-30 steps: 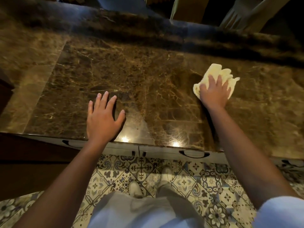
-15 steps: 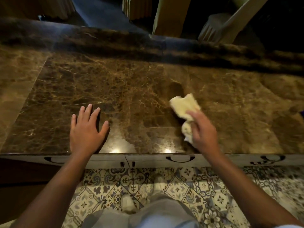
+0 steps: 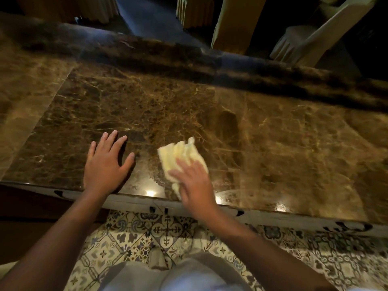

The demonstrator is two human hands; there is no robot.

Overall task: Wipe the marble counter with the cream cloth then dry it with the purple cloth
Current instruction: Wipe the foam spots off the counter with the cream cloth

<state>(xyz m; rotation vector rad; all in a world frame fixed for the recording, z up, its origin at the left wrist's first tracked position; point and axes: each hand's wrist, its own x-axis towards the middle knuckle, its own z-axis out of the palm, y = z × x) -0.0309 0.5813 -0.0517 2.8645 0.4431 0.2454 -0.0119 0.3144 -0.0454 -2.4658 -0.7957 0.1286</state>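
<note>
The brown veined marble counter (image 3: 273,133) fills the middle of the view. A crumpled cream cloth (image 3: 178,154) lies on it near the front edge, at the centre. My right hand (image 3: 194,185) presses down on the cloth's near part, fingers spread over it. My left hand (image 3: 105,164) rests flat on the marble just left of the cloth, fingers apart, holding nothing. No purple cloth is in sight.
A darker raised ledge (image 3: 189,57) runs along the counter's far side. Behind it stand cloth-covered chairs (image 3: 298,45). A white cabinet front (image 3: 273,217) with dark handles sits under the front edge. Patterned floor tiles (image 3: 163,229) lie below.
My right hand has swept the cream cloth from the far right of the counter toward the front centre, close to my left hand. The left hand has stayed flat on the marble.
</note>
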